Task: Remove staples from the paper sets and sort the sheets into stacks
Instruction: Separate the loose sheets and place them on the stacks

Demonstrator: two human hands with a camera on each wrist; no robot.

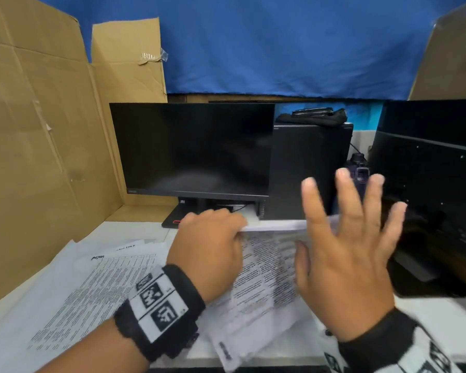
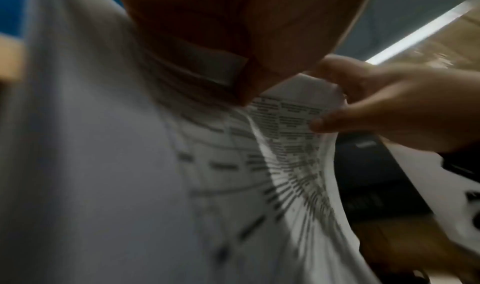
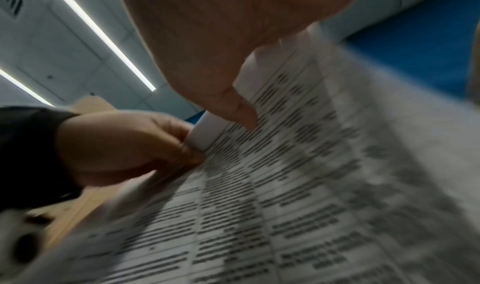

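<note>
1. Nearest us is a white desk (image 1: 431, 313). Loose printed sheets (image 1: 73, 289) are spread over its left part, overlapping one another.

2. Our left hand (image 1: 210, 251) is raised above the desk at the centre. Its fingers are curled and pinch the upper left corner of the paper set (image 1: 264, 275), which is lifted off the desk and hangs tilted toward us. The right wrist view shows this pinch on the corner, where the top edge rolls over.

3. Our right hand (image 1: 347, 254) sits just beside the left one, on the right. Its fingers are straight and spread wide, and it grips nothing. In the wrist views the thumb tip touches the printed face of the paper set near the pinched corner. The hand is blurred.

4. Both wrists wear black bands with white coded markers.

5. Behind the hands stands a dark monitor (image 1: 191, 149) on its stand. A black computer tower (image 1: 310, 168) is just to its right, with dark items on top.

6. A second black screen (image 1: 431, 162) fills the right side.

7. Brown cardboard panels (image 1: 38, 130) wall in the left, with another at the far right.

8. A blue cloth (image 1: 280, 44) hangs across the back.

9. We cannot make out any staple.
</note>
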